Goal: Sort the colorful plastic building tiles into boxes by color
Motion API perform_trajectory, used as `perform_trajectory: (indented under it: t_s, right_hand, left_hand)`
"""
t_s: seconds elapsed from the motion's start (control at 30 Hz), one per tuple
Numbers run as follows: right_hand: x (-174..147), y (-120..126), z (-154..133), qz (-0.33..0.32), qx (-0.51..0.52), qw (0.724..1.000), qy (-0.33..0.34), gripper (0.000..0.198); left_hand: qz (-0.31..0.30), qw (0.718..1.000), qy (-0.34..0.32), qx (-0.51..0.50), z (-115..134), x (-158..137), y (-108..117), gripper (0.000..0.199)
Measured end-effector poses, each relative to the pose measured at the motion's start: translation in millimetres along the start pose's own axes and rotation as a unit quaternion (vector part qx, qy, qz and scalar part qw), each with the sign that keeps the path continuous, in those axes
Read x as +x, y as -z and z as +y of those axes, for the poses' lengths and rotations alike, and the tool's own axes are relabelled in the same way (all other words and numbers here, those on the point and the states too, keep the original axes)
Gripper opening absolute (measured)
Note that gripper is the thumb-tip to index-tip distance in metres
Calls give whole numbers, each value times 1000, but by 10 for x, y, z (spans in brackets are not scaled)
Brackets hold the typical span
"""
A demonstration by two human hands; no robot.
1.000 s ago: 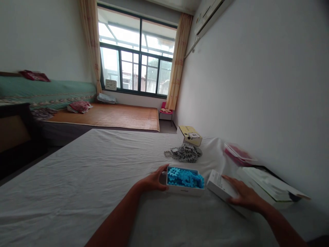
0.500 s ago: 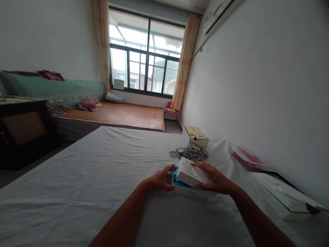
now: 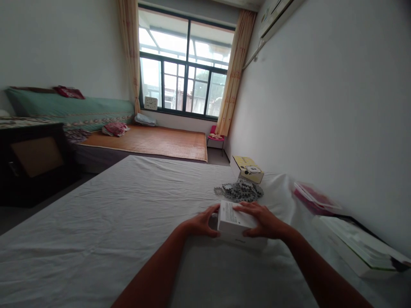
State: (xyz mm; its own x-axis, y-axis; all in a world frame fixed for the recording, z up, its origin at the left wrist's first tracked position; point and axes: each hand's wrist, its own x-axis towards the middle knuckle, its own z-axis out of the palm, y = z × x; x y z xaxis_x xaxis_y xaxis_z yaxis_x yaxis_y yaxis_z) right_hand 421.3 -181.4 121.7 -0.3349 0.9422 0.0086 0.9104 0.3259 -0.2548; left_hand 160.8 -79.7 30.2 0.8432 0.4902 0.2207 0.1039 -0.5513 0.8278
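Apparently I'm steering a lidding step: my left hand, fingers curved, clasps the white rectangular box base on the wrinkled white sheet, my right hand grips the white oblong lid atop it, and level downward pressure seems called for.

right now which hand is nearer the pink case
Right. The right hand holds the white lid, left of the pink case and closer to the camera; the left hand is farther left, at the left end of the white box.
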Motion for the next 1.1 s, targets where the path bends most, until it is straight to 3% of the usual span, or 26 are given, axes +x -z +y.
perform_trajectory:
  t_s: [0.2, 0.3, 0.37, 0.47, 0.53, 0.63, 0.73, 0.9, 1.0, 1.1]
  right_hand:
    - [13, -76, 11, 5, 12, 1000, -1, 82]
    - [-142, -55, 175, 73, 74, 995, -12, 95]
    - [-319, -79, 331, 122, 147, 980, -53, 102]
    - [-584, -265, 486, 88, 279, 950, -110, 115]
    - [-681, -464, 494, 63, 353, 927, -112, 124]
    - [-683, -714, 424, 111, 406, 901, -109, 125]
    - [-622, -791, 364, 148, 400, 897, -119, 123]
    - [-700, -791, 408, 165, 342, 917, -121, 109]
    - [-895, -811, 607, 195, 310, 913, -178, 102]
    - [-1086, -723, 962, 258, 271, 891, -258, 101]
  left_hand:
    - [-2, 1000, 10, 4, -9, 7, 16, 106]
    - [-6, 1000, 2, 5, 1, 4, 18, 104]
    - [1, 1000, 7, 10, 4, 0, 15, 103]
    - [6, 1000, 20, 22, -5, 3, 9, 103]
    - [2, 999, 25, 26, -14, 11, 8, 103]
    - [-4, 999, 31, 31, -15, 21, 6, 103]
    - [-8, 999, 29, 45, 7, 21, 4, 103]
    - [-15, 998, 34, 50, -23, 24, -13, 104]
    - [2, 998, 54, 29, -99, 33, -29, 102]
    - [6, 999, 44, 12, -130, 40, -43, 92]
